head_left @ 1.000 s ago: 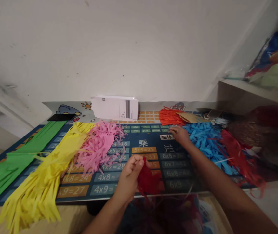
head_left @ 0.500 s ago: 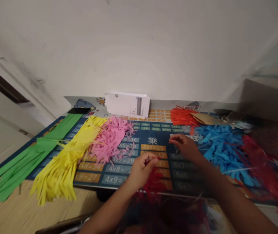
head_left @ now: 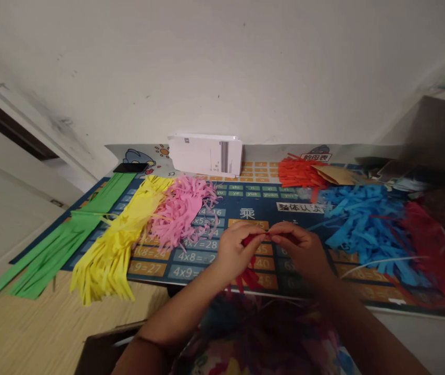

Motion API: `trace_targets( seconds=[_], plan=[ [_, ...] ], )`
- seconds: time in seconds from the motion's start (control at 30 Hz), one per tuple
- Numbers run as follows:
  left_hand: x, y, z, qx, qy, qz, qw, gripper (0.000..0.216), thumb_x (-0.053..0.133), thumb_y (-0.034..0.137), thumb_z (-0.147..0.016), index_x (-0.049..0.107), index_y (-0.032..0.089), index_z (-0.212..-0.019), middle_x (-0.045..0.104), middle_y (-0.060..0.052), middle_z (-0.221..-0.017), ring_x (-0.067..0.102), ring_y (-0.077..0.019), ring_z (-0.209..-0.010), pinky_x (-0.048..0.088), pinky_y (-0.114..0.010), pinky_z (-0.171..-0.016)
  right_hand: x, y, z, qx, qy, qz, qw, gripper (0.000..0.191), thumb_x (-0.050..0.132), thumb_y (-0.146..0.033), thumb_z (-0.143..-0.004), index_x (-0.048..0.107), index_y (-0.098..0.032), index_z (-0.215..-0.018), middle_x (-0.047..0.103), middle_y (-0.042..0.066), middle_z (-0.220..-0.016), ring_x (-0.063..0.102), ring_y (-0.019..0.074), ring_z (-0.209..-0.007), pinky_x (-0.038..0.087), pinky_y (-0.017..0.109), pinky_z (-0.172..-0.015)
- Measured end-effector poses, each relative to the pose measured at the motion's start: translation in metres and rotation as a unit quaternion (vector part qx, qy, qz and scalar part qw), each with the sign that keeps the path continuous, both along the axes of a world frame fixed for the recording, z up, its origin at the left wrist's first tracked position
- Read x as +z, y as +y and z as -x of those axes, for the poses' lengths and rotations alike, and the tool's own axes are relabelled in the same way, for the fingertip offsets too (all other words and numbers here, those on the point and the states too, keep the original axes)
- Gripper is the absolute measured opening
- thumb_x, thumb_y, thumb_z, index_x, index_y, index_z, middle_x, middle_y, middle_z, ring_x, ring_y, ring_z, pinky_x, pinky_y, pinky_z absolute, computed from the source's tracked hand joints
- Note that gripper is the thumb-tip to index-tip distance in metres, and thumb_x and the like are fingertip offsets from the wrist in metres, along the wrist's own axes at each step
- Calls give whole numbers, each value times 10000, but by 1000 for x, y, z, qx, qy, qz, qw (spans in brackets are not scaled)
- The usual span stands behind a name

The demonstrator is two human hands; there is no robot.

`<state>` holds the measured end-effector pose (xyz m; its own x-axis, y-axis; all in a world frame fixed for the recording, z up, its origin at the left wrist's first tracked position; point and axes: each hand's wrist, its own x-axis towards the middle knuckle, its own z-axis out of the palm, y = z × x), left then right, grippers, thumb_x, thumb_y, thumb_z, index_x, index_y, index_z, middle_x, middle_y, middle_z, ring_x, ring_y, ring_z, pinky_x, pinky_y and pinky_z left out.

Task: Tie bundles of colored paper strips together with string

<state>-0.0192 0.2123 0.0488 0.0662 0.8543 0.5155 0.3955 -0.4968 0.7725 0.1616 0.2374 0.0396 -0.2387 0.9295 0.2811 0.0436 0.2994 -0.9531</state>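
Red paper fringe [head_left: 249, 276] | left hand [head_left: 234, 251] pinching it | right hand [head_left: 299, 247] pinching it too

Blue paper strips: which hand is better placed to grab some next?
Probably right. The right hand is nearer the blue paper strips. The left hand pinches the red paper strips, with the right hand at their top.

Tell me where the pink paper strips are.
In the head view, the pink strips lie left of centre on the mat, beside the yellow strips and before the white box.
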Motion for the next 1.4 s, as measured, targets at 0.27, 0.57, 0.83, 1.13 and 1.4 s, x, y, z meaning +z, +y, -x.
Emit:
trace_targets(
  seconds=[0.27, 0.57, 0.83, 1.13, 1.4],
  plan=[
    [17, 24, -1, -6, 84, -36, 996, 130, 626, 224, -905, 753, 196, -896, 734, -54, -829, 658, -168, -791, 513, -268, -748, 13, 24, -4, 4, -1, 5, 1000, 178, 743, -386, -761, 731, -220, -825, 723, 31, -832, 672, 188, -794, 555, 297, -734],
    [16, 67, -16, -13, 183, -64, 981, 166, 587, 214, -923, 745, 181, -884, 694, -68, -808, 634, -174, -770, 479, -268, -710, -7, 64, -17, -34, -26, -91, 995, 139, 681, -356, -812, 702, -226, -858, 714, 24, -843, 658, 177, -774, 540, 306, -742],
    [-10, 71, -19, -7, 108, -4, 994, 151, 612, 247, -902, 725, 191, -819, 713, -59, -779, 637, -173, -746, 504, -286, -711, -18, 61, -18, -52, -74, -140, 986, 82, 621, -266, -849, 691, -240, -816, 724, 28, -837, 675, 182, -800, 538, 318, -774],
    [-8, 67, -23, -4, 82, 71, 994, 137, 639, 249, -869, 694, 186, -761, 676, -25, -730, 610, -154, -702, 463, -262, -675, -22, 61, -16, -20, -15, -39, 999, 108, 642, -314, -828, 705, -227, -847, 715, 29, -849, 673, 175, -801, 545, 300, -756],
    [-12, 66, -25, -8, 78, 65, 995, 149, 613, 245, -898, 706, 190, -796, 706, -35, -777, 637, -160, -749, 489, -276, -722, -29, 63, -14, -5, 3, 12, 1000, 152, 655, -336, -801, 689, -213, -884, 718, 33, -847, 672, 181, -801, 542, 312, -762]
  ],
)
